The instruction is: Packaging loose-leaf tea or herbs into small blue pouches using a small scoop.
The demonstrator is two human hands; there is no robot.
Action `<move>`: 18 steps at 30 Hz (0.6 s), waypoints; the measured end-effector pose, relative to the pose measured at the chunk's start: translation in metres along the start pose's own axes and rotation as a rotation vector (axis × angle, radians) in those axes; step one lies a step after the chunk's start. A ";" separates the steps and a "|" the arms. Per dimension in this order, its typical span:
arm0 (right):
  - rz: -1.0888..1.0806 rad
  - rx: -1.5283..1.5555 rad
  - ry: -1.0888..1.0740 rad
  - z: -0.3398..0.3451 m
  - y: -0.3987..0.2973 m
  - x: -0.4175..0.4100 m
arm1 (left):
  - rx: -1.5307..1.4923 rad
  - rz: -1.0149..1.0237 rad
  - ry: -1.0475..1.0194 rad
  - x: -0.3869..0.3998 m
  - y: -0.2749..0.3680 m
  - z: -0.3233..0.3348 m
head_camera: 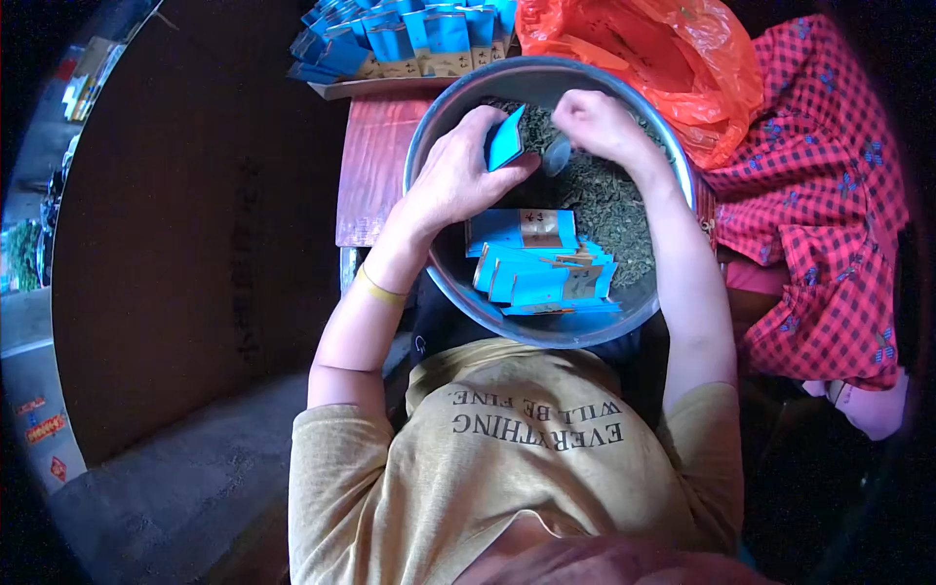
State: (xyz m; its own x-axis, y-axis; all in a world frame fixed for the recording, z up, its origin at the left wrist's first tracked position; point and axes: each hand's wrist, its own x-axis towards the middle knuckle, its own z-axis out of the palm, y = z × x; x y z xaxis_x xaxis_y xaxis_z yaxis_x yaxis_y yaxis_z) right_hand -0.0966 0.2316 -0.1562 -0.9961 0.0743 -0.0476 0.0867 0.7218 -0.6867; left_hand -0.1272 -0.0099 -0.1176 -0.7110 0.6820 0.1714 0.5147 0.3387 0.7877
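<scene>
A wide metal basin (545, 338) stands before me, with dried leaves (610, 201), apparently tea, spread inside. My left hand (468, 157) grips a blue paper packet (506, 139) over the basin's left half; the packet stands upright between thumb and fingers. Close beside it, my right hand (596, 124) is curled around what looks like the handle of a small translucent scoop (557, 155). The scoop's bowl is just right of the left thumb, and motion blurs it slightly. Several flat blue packets (537, 281) with tan label bands lie in a loose pile at the basin's near side.
Past the basin, many filled-looking blue packets (446, 36) stand in a shallow cardboard tray (380, 86) on a reddish wooden table (380, 168). An orange plastic bag (702, 80) touches the far right rim. Red checked cloth (826, 190) hangs at right; a large dark board (183, 219) rises at left.
</scene>
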 end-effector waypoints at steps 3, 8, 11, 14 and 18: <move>-0.004 0.081 0.037 -0.004 -0.001 -0.001 | -0.025 -0.050 -0.017 -0.001 0.002 -0.002; -0.058 -0.196 0.271 0.013 -0.015 -0.001 | 0.013 -0.039 0.034 -0.001 0.000 -0.001; -0.010 0.087 0.033 0.031 -0.013 0.002 | 0.042 -0.029 0.064 0.000 0.002 0.000; 0.051 0.167 -0.086 0.023 -0.017 0.005 | 0.054 -0.042 0.055 -0.002 0.000 0.001; 0.096 0.438 -0.098 -0.003 -0.014 0.004 | 0.061 -0.054 0.039 -0.003 0.002 0.002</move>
State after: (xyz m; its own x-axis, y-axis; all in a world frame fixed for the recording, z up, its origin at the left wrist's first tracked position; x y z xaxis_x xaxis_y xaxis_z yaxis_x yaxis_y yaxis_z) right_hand -0.1015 0.2241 -0.1450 -0.9825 0.0461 -0.1804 0.1849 0.3542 -0.9167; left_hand -0.1231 -0.0097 -0.1180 -0.7560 0.6362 0.1541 0.5030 0.4139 0.7588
